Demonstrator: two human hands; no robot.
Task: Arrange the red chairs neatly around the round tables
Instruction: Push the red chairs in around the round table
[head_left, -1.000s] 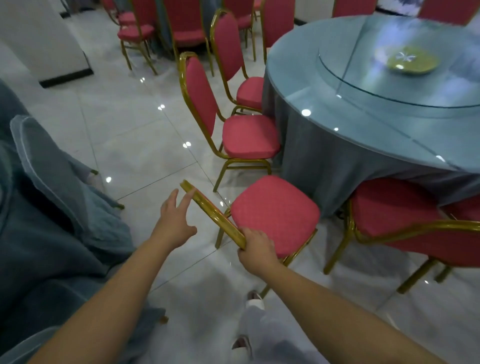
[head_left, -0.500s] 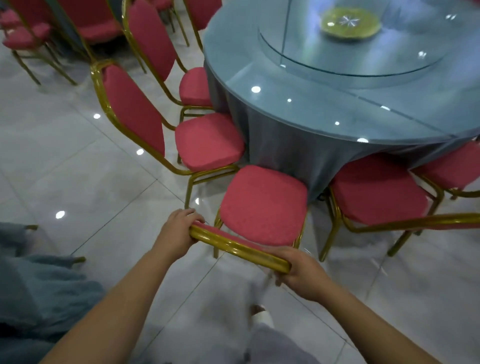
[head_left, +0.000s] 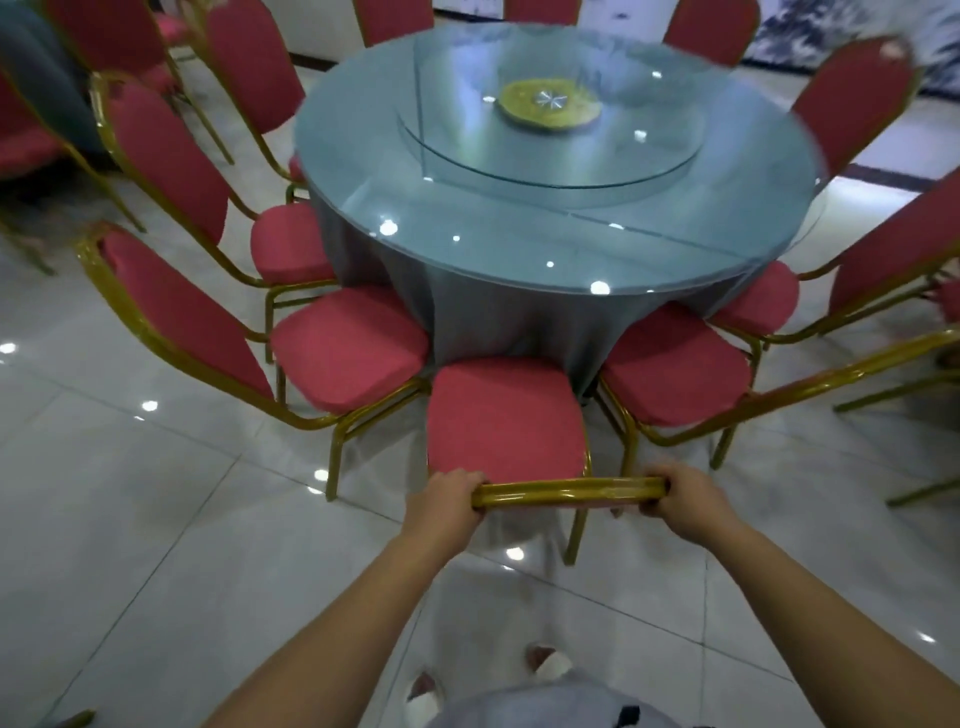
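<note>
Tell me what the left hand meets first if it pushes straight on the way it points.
Gripping the chair's gold top rail, the left hand points at the round table; probably its grey tablecloth first, though depth is unclear.

— What stands on the glossy tiled floor (head_left: 130, 519)?
— Many red chairs (head_left: 348, 348), ringed about a round, cloth-draped surface (head_left: 519, 234).
— And on that?
— A glass turntable (head_left: 649, 145) carrying a green dish (head_left: 550, 104).
</note>
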